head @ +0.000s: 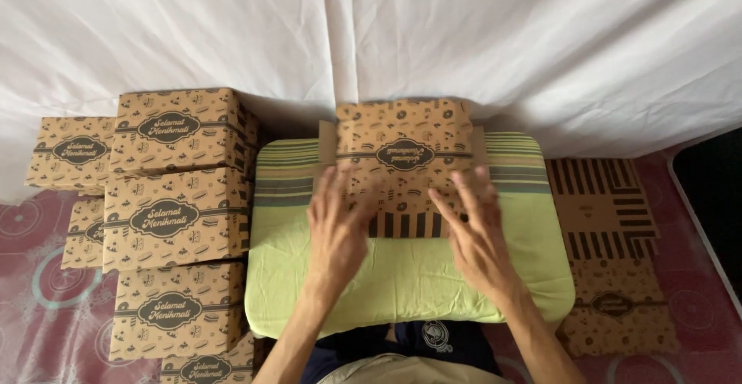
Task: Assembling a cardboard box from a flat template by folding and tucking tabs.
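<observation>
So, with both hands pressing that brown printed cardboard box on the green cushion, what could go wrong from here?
1. The green striped cushion looks soft, so the half-folded brown printed cardboard box may sink or crease unevenly under the left hand and right hand.
2. The stack of finished brown boxes sits right against the cushion's left edge; an elbow might nudge it.
3. The flat unfolded blanks on the right could get knocked or bent.

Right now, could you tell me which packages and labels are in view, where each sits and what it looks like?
Cardboard box: on the green cushion, under left hand and right hand; brown, dark printed pattern, dark oval label, striped flap.
Folded boxes: stacked left of the cushion; brown, rectangular, each with a dark oval label on a band.
Flat unfolded boxes: piled right of the cushion; brown with dark stripes.
</observation>
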